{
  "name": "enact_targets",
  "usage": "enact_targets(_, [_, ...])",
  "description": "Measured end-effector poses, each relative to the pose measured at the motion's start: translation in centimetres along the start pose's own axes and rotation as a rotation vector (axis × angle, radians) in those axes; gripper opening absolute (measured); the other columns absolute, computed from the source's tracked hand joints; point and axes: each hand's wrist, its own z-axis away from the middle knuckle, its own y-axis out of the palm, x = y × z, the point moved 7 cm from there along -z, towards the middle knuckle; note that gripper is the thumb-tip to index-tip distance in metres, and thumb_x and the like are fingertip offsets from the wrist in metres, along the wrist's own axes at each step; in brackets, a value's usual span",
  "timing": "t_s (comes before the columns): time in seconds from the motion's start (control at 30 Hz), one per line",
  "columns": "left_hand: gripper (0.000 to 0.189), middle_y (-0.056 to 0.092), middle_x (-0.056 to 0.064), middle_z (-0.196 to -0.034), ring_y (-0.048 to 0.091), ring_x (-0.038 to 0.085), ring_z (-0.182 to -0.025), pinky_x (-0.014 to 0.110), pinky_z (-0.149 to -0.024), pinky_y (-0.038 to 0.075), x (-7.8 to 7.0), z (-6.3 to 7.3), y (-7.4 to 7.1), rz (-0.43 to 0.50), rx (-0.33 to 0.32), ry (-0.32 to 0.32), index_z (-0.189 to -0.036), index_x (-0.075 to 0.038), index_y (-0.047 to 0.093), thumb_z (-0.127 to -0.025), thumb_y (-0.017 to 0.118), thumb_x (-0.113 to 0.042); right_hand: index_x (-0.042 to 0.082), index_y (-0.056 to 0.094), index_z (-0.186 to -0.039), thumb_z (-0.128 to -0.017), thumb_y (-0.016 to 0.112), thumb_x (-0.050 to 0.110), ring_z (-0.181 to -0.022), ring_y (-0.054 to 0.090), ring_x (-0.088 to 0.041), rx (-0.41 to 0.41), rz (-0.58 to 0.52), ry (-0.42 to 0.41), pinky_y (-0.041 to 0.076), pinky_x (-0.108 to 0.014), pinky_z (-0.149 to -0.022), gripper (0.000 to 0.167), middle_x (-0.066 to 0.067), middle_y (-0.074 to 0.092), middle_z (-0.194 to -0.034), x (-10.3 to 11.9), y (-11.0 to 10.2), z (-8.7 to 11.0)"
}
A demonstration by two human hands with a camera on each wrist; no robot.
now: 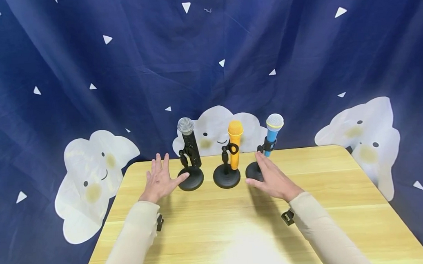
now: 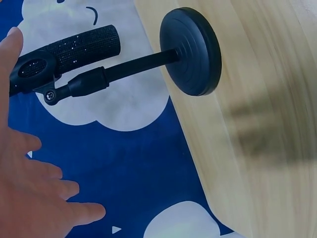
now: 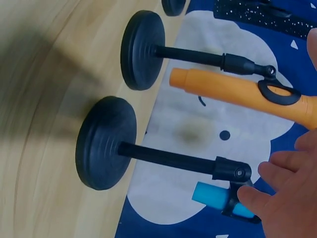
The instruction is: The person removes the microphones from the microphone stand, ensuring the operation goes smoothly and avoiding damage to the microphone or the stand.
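Three microphones stand in a row on black round-based stands along the far side of the table. On the left is a black glittery microphone [image 1: 191, 147] with a silver mesh head; its stand base [image 2: 190, 52] shows in the left wrist view. An orange microphone [image 1: 236, 142] is in the middle, tilted in its clip. To the right leans a blue microphone [image 1: 272, 136] with a white head and yellow ring. My left hand [image 1: 159, 180], fingers spread, is beside the black microphone's stand. My right hand [image 1: 273, 179], fingers extended, overlaps the blue microphone's stand [image 3: 106, 144] in the head view.
The light wooden table [image 1: 210, 218] has rounded far corners and a bright glare at its near middle. Behind its far edge hangs a dark blue curtain [image 1: 176, 52] with white triangles and smiling clouds. Shadows of both arms fall on the tabletop.
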Motion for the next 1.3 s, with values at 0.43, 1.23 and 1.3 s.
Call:
enact_targets(0.43, [0.108, 0.001, 0.025, -0.164, 0.004, 0.044, -0.15, 0.059, -0.119, 0.012, -0.3, -0.2, 0.2, 0.054, -0.064, 0.033, -0.16, -0.003, 0.011, -0.088, 0.059, -0.069, -0.005, 0.017, -0.156, -0.094, 0.064, 0.051, -0.147, 0.023, -0.04, 0.015, -0.015, -0.026, 0.022, -0.052, -0.119, 0.096, -0.023, 0.021, -0.161, 1.7, 0.3, -0.8])
enact_targets(1.23, [0.103, 0.011, 0.016, -0.166, 0.015, 0.036, -0.151, 0.057, -0.118, 0.022, -0.5, -0.8, 0.1, 0.155, -0.123, 0.027, -0.161, -0.01, 0.014, -0.088, 0.057, -0.07, 0.007, 0.019, -0.159, -0.093, 0.06, 0.059, -0.145, 0.033, -0.031, 0.02, -0.052, -0.06, 0.032, -0.049, -0.115, 0.093, -0.016, 0.032, -0.159, 4.0, 1.9, -2.7])
enact_targets(1.3, [0.102, 0.011, 0.016, -0.166, 0.014, 0.035, -0.151, 0.056, -0.118, 0.021, -0.6, -0.8, 0.1, 0.168, -0.122, 0.03, -0.16, -0.01, 0.014, -0.089, 0.058, -0.068, 0.008, 0.019, -0.16, -0.093, 0.06, 0.059, -0.145, 0.033, -0.031, 0.019, -0.059, -0.057, 0.033, -0.05, -0.114, 0.093, -0.016, 0.032, -0.159, 4.2, 2.1, -2.9])
